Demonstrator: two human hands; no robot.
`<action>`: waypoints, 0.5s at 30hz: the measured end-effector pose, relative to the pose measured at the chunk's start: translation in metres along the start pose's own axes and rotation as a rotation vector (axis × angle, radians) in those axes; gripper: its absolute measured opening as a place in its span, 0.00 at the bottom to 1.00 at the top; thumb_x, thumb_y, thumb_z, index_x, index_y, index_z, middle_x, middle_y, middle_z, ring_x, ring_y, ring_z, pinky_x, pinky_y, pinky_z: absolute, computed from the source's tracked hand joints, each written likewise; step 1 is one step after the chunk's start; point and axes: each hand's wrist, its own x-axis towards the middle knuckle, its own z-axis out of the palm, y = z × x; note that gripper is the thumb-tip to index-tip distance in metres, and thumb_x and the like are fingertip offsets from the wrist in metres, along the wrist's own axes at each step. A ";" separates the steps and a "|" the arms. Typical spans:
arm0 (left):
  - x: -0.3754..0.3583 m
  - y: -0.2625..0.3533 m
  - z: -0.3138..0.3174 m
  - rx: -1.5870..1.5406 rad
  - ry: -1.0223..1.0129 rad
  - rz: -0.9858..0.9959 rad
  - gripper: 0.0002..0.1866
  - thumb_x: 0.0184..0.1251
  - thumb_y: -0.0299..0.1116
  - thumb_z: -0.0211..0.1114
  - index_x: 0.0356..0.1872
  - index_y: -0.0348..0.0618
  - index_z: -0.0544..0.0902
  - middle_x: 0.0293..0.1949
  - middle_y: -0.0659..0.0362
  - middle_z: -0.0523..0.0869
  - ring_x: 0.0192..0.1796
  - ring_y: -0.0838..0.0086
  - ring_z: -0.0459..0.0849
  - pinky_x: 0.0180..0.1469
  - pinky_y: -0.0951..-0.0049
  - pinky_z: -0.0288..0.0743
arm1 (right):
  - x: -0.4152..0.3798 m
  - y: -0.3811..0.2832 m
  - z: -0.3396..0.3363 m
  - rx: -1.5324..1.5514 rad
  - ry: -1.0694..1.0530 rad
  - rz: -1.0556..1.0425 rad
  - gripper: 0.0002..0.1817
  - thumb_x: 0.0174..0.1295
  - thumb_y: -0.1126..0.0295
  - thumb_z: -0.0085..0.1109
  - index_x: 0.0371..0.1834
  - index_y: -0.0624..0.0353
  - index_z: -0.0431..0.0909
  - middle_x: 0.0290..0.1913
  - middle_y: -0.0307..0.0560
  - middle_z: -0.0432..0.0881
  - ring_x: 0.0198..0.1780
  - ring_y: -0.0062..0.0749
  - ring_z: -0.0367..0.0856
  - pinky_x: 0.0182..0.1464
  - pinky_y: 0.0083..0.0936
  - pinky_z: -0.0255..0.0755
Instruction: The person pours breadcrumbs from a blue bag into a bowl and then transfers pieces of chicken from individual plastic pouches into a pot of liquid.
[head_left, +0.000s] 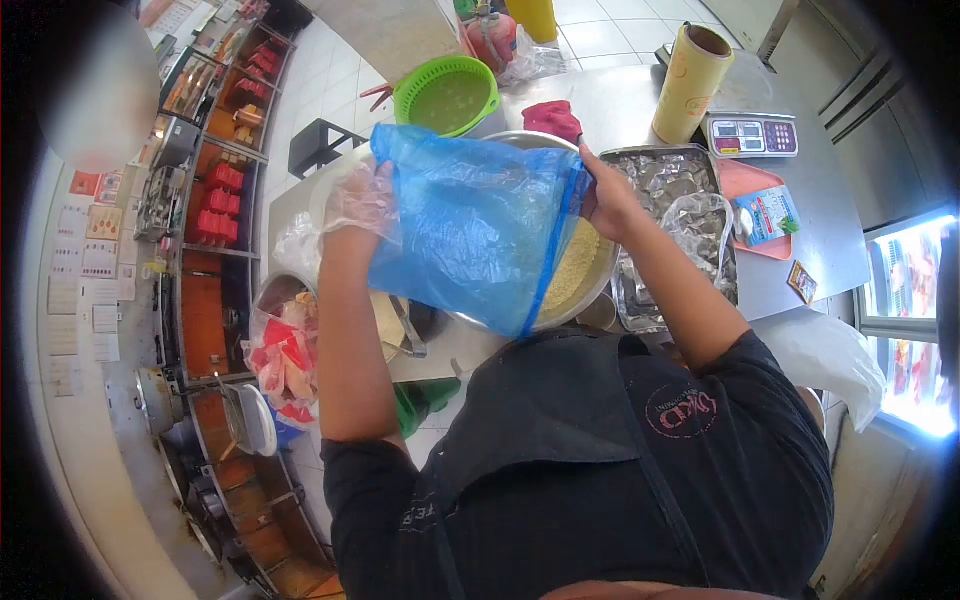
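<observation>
A blue translucent plastic bag is stretched out flat between both hands. My left hand, in a clear plastic glove, is closed on its left side. My right hand, which looks bare, pinches the bag's right edge near the top corner. Below the bag is a large metal bowl, partly covered by it. Pale yellow crumbs show inside the bowl at the right. The fingertips of both hands are partly hidden by the plastic.
Behind the bowl stands a green basket. On the right are a foil-wrapped tray, a film roll, a scale and a pink tray. To the left, a bowl holds bagged raw meat. Shelving lines the left side.
</observation>
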 end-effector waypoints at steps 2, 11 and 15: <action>0.006 -0.010 0.021 0.008 -0.133 -0.049 0.28 0.80 0.54 0.49 0.58 0.38 0.82 0.53 0.36 0.85 0.60 0.42 0.81 0.64 0.51 0.73 | 0.006 0.023 -0.002 -0.009 0.018 0.126 0.31 0.76 0.48 0.54 0.71 0.60 0.69 0.62 0.49 0.80 0.60 0.39 0.82 0.64 0.43 0.76; -0.037 -0.064 0.087 -0.060 -0.137 -0.092 0.29 0.80 0.53 0.48 0.59 0.35 0.82 0.58 0.38 0.83 0.62 0.42 0.80 0.65 0.52 0.73 | -0.071 0.072 0.032 -0.205 -0.175 0.494 0.45 0.70 0.66 0.63 0.81 0.53 0.41 0.74 0.60 0.66 0.60 0.53 0.83 0.58 0.52 0.82; -0.041 -0.074 0.088 -0.085 -0.118 -0.172 0.28 0.80 0.52 0.49 0.57 0.34 0.83 0.56 0.36 0.84 0.61 0.42 0.81 0.64 0.52 0.73 | -0.063 0.093 0.023 -0.260 -0.254 0.516 0.48 0.67 0.72 0.65 0.81 0.50 0.39 0.59 0.57 0.79 0.44 0.46 0.88 0.43 0.40 0.86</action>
